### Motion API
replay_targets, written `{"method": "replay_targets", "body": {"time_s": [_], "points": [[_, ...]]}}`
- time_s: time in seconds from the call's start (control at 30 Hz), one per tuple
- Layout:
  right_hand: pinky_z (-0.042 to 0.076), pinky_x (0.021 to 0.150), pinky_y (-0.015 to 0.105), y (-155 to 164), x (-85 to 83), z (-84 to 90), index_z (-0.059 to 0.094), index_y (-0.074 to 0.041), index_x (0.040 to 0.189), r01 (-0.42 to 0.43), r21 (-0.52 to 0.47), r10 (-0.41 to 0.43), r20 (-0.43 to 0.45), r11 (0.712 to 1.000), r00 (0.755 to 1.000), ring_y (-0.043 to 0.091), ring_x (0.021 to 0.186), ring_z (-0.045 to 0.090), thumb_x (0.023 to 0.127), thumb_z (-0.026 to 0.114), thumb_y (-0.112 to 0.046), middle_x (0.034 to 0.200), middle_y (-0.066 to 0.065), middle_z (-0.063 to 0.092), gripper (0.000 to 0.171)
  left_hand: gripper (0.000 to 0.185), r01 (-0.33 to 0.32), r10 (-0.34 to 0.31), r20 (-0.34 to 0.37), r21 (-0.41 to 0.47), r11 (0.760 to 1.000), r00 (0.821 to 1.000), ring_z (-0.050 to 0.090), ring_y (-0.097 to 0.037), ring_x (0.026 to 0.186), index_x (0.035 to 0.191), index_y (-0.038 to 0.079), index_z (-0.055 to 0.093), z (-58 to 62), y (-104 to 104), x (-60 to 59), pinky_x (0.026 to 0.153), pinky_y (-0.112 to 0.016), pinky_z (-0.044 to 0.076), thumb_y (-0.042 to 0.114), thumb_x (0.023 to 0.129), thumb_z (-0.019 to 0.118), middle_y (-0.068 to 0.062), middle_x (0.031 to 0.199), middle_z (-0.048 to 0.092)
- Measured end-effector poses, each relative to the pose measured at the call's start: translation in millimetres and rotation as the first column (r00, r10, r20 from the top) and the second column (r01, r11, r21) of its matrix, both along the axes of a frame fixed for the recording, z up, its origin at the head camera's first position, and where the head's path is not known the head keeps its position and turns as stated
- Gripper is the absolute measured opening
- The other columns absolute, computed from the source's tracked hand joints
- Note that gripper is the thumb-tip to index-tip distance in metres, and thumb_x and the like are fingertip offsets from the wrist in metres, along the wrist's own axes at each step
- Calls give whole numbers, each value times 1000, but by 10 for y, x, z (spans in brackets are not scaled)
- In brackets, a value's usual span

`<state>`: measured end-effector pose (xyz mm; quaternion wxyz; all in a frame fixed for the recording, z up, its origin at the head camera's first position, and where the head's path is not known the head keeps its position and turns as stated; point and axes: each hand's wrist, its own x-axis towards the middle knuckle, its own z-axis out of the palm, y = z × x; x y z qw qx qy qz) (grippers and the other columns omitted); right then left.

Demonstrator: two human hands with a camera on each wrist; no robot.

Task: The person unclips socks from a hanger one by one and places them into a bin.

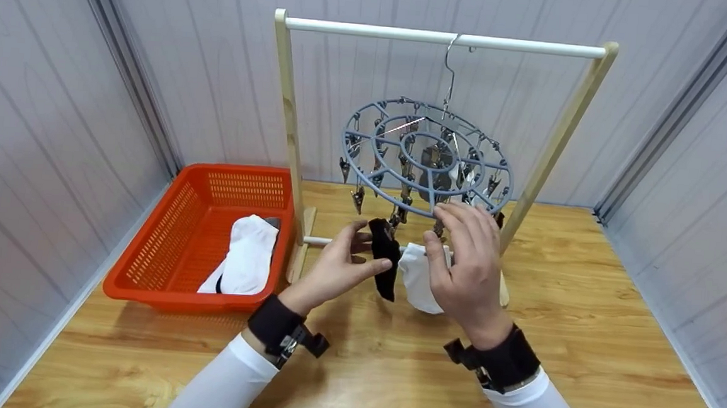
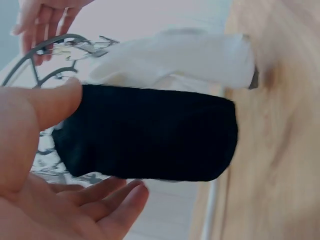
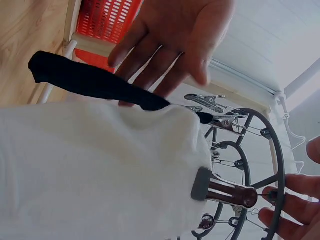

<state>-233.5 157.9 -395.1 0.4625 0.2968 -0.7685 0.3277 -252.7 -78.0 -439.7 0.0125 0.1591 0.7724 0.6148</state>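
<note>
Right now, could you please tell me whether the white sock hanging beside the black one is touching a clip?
Touching: the right wrist view plainly shows the brown clip, with its grey tip, closed on the edge of the white sock.

Black sock [image 1: 385,259]: plain, unpatterned on the side in view. White sock [image 1: 419,280]: plain white, a dark grey patch at one end. Hanger [image 1: 431,192]: blue-grey. Clip [image 3: 232,192]: brown, grey tip. Hook [image 1: 451,77]: silver. Basket [image 1: 171,297]: orange-red, rows of slots patterning its sides. Socks in basket [image 1: 250,254]: white, touches of grey and black. Rail [image 1: 374,31]: white. Posts [image 1: 290,117]: pale wood. Desk [image 1: 582,343]: honey-brown, darker streaked grain. Wall [image 1: 231,95]: pale lilac-grey, darker vertical lines. Wristbands [image 1: 277,328]: black. Sleeves [image 1: 226,378]: plain white.
</note>
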Motion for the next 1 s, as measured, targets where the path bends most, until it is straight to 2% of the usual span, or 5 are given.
{"method": "replay_targets", "body": {"time_s": [0.17, 0.37, 0.53, 0.7, 1.0], "points": [[28, 131, 56, -4, 11, -6, 74, 4, 133, -11, 7, 11, 4, 1000, 1000, 40, 137, 61, 106, 69, -18, 137, 20, 73, 35, 95, -16, 14, 40, 67, 998, 999, 68, -36, 133, 168, -3, 34, -60, 28, -23, 111, -49, 56, 25, 97, 90, -21, 144, 69], [30, 129, 60, -1, 14, -6, 74, 4, 134, -13, -4, 13, 5, 1000, 1000, 40, 138, 60, 106, 68, -16, 138, 19, 73, 35, 88, -44, 40, 59, 55, 998, 997, 69, -24, 104, 164, 0, 44, -70, 12, -48, 88, -35, 56, 21, 94, 92, -11, 110, 75], [31, 129, 58, 1, 18, 2, 74, 4, 134, -21, -18, 21, -1, 1000, 1000, 39, 138, 61, 105, 69, -13, 138, 19, 73, 34, 65, 5, -16, 87, 119, 993, 996, 77, -25, 106, 147, -4, 59, -59, 7, -47, 90, -36, 62, 13, 92, 91, -14, 115, 79], [32, 129, 55, -6, 19, 23, 75, 5, 132, -34, -39, 33, -34, 999, 999, 41, 137, 61, 105, 69, -12, 139, 20, 72, 32, 44, 32, -35, 60, 61, 998, 998, 76, -24, 102, 127, -2, 72, -43, -1, -24, 87, -36, 61, 14, 91, 92, -11, 111, 80], [45, 108, 49, -12, 44, 47, 79, 1, 125, -48, -90, 36, -130, 995, 991, 40, 118, 64, 105, 69, -18, 126, 20, 74, 30, 34, 95, -97, 43, 49, 994, 994, 76, -21, 97, 124, 0, 76, -23, 10, 5, 82, -34, 62, 15, 96, 88, -9, 108, 80]]}}
